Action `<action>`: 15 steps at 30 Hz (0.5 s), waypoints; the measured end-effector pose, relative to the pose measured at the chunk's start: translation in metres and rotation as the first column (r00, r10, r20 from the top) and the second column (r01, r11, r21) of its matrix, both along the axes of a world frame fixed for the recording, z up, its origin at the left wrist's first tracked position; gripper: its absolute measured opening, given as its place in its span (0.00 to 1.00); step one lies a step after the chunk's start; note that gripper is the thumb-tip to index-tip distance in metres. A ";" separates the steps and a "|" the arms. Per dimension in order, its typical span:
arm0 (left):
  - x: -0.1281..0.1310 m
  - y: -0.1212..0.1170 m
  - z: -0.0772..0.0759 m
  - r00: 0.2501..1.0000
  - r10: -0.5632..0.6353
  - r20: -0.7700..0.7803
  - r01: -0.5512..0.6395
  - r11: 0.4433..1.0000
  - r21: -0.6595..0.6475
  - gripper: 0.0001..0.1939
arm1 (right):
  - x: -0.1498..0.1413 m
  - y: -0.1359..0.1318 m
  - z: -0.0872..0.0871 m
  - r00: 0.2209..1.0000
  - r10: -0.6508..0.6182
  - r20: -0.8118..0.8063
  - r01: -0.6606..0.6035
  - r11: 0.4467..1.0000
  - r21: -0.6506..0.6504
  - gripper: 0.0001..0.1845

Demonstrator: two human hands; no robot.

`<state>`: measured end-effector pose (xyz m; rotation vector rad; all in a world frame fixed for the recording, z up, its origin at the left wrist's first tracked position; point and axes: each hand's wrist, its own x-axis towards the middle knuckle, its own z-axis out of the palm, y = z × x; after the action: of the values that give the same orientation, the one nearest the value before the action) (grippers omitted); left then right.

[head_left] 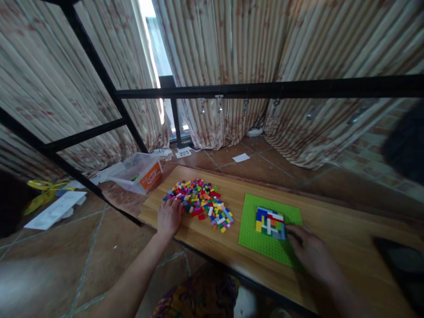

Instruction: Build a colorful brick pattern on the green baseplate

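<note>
My left hand (pixel 169 216) rests at the near left edge of a loose pile of toy building bricks (pixel 198 201), its fingers laid over the closest ones. To the right, a green baseplate (pixel 250 229) lies on the wooden table. A flat patchwork of joined bricks (pixel 270 223) in blue, yellow, red, white and green sits on its middle. My right hand (pixel 308 247) reaches over the baseplate's right side, fingers bent together at the right edge of that patchwork. Anything small between those fingertips is hidden.
The narrow table (pixel 212 238) has a dark phone-like slab (pixel 400 260) at its right end. On the tiled floor beyond stand a clear plastic box (pixel 132 176) with an orange label and a white tray (pixel 54 210). A black metal frame (pixel 265 90) crosses before the curtains.
</note>
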<state>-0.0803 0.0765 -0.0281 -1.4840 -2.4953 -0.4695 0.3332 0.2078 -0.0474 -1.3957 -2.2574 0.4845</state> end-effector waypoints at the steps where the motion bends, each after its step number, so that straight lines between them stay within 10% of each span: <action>1: 0.000 0.000 0.000 1.000 -0.005 -0.012 0.005 1.000 0.004 0.14 | -0.001 -0.001 0.001 1.000 -0.002 -0.004 0.002 1.000 -0.003 0.17; 8: 0.001 0.007 0.015 1.000 0.001 -0.018 0.001 0.997 0.083 0.15 | -0.004 -0.004 0.006 1.000 -0.003 -0.017 0.002 1.000 -0.017 0.17; 15: 0.069 0.015 0.034 0.808 -0.195 0.556 0.032 0.957 0.290 0.14 | -0.008 -0.006 0.015 0.993 -0.055 -0.105 0.054 0.998 -0.013 0.16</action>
<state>-0.0108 0.0917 0.0059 -1.5556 -2.6057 -1.4207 0.3254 0.2014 -0.0322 -1.3995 -2.1300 0.5395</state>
